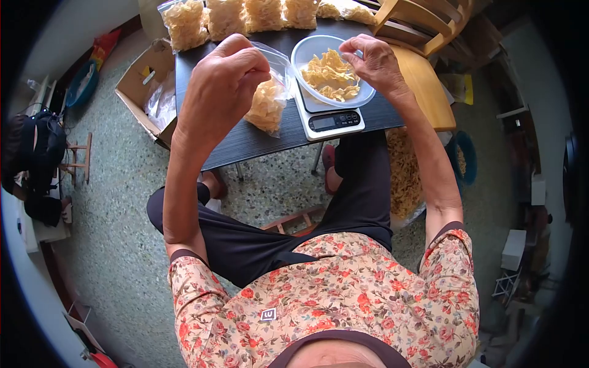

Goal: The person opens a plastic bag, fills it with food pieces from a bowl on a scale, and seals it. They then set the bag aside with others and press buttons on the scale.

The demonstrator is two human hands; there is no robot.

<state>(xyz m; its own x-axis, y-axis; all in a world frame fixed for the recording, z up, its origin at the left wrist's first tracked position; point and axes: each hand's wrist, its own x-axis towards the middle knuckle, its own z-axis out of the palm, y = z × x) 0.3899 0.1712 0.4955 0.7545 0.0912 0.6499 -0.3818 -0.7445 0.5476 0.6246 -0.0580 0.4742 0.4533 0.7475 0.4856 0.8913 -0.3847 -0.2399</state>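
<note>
My left hand (227,86) is closed at the top edge of a clear plastic bag (267,105), which hangs at the table's front edge with pale yellow dried flakes inside. Beside the bag, a white kitchen scale (304,110) carries a translucent plastic bowl (369,97). More yellow dried flakes (331,69) lie in that bowl. Over its right rim is my right hand (375,64), thumb and fingertips pinched together. Whatever sits between those fingertips is too small to make out.
Several filled bags (227,17) line the back of the dark table (211,144). A wooden chair (423,86) stands at the right, above a large bag of dried pieces (402,178). On the left floor is an open cardboard box (135,92) with plastic bags.
</note>
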